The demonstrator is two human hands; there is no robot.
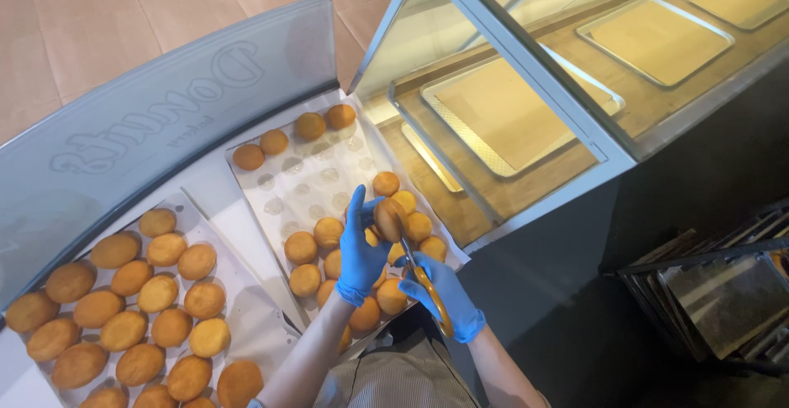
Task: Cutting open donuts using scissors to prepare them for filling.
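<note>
The left hand point(360, 248), in a blue glove, holds a round golden bun point(388, 219) above a paper-lined tray point(308, 179) of similar buns. At about four o'clock from it, the gloved right hand point(444, 297) grips orange-handled scissors point(425, 281) whose blades meet the bun. At nine o'clock lies another tray point(246, 313) packed with buns.

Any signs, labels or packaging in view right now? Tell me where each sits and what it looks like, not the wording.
Sign: pale lettering on the curved glass panel, upper left behind the doughnut trays, seen mirrored, grey-white on clear glass.
No packages, labels or screens visible.
</note>
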